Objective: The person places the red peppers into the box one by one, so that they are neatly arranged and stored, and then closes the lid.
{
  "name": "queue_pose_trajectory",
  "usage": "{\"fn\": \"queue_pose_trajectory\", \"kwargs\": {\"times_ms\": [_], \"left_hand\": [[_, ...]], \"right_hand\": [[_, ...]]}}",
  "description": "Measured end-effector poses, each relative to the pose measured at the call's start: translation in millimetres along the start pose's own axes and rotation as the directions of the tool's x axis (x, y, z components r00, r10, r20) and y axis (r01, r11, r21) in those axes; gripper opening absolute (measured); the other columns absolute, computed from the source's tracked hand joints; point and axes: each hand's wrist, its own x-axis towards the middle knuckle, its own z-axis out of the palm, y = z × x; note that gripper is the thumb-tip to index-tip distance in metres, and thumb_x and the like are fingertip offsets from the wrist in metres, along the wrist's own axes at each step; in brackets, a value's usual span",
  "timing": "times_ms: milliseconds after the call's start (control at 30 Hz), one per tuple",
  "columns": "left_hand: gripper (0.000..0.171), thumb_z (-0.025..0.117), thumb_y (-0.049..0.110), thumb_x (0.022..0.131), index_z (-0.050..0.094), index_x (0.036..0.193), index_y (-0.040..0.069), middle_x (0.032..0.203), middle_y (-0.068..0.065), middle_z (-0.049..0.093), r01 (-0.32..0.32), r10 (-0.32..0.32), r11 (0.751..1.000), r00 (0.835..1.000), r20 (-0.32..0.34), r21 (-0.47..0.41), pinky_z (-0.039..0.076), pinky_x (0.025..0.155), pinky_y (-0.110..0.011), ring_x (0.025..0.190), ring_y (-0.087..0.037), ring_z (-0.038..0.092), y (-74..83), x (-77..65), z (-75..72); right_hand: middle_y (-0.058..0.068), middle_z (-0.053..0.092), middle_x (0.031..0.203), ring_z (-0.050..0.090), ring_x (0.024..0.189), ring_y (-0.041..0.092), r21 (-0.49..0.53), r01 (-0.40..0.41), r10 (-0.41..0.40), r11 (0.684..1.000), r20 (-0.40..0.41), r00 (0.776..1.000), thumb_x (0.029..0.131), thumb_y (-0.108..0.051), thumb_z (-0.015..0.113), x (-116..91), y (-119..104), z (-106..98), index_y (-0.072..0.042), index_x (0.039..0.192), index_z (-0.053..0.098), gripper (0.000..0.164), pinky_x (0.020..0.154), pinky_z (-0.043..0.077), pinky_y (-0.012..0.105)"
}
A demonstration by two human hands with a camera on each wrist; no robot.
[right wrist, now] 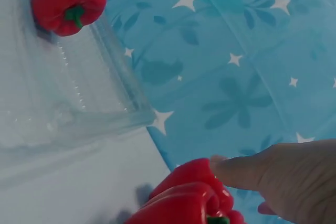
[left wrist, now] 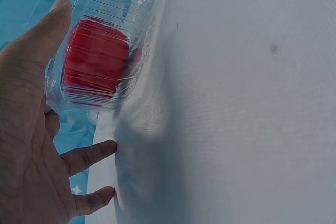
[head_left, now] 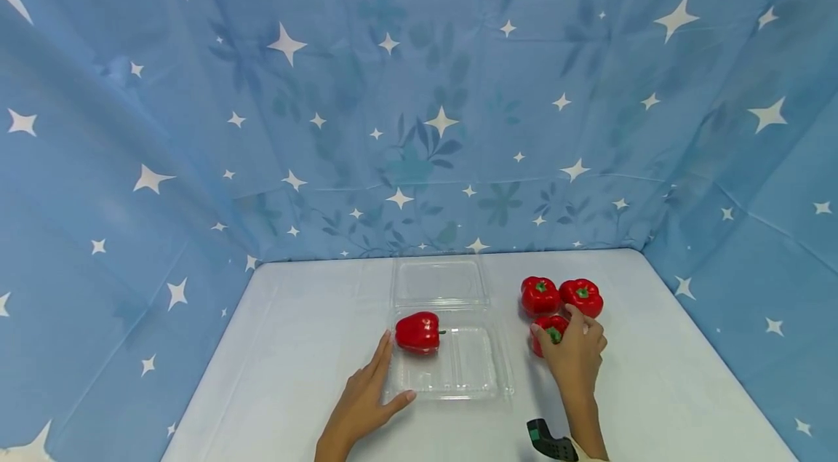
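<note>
A clear plastic clamshell container (head_left: 492,364) lies unfolded on the table, its lid (head_left: 440,284) laid back at the far side. One red bell pepper (head_left: 417,332) lies on its side in the tray's left part, stem to the right. My left hand (head_left: 356,404) rests against the container's left side and near corner, fingers extended and thumb spread. To the right of the container, my right hand (head_left: 577,360) grips a red bell pepper (head_left: 546,321) between thumb and fingers. Behind that pepper sit two more, a left one (head_left: 540,296) and a right one (head_left: 584,296).
The white-covered table (head_left: 294,331) is bounded at the back and sides by a blue curtain (head_left: 366,105) with stars and leaves. A dark band (head_left: 553,441) circles the right wrist.
</note>
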Motion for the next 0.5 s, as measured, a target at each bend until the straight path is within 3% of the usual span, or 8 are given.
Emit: {"fn": "queue_pose_trajectory", "kwargs": {"times_ms": [133,267,500], "left_hand": [[0.099,0.058,0.068,0.085,0.006,0.159,0.026,0.165,0.003,0.014,0.001,-0.001,1.000,1.000,0.007,0.004,0.041,0.100,-0.068,0.139,-0.035,0.043,-0.5,0.6,-0.3],[0.100,0.058,0.068,0.084,0.006,0.159,0.026,0.165,0.002,0.015,0.002,-0.002,1.000,1.000,0.010,0.008,0.042,0.099,-0.068,0.138,-0.035,0.044,-0.6,0.1,-0.1],[0.099,0.059,0.066,0.085,0.009,0.159,0.022,0.165,0.000,0.016,-0.012,0.011,1.000,1.000,-0.006,-0.002,0.042,0.098,-0.069,0.138,-0.037,0.044,-0.1,-0.4,-0.2]], "right_hand": [[0.038,0.026,0.139,0.029,0.127,0.055,-0.038,-0.045,0.048,0.998,0.077,0.996,0.077,-0.014,0.079,-1,9,5,0.006,0.147,0.025,0.091,0.090,0.044,0.071],[0.039,0.028,0.136,0.034,0.124,0.057,-0.066,-0.076,0.084,0.995,0.134,0.987,0.078,-0.018,0.077,0,16,11,0.006,0.148,0.023,0.091,0.089,0.044,0.070],[0.039,0.034,0.132,0.041,0.119,0.057,-0.099,-0.072,0.087,0.993,0.158,0.984,0.080,-0.021,0.076,0,19,12,0.005,0.147,0.026,0.088,0.087,0.045,0.070]]}}
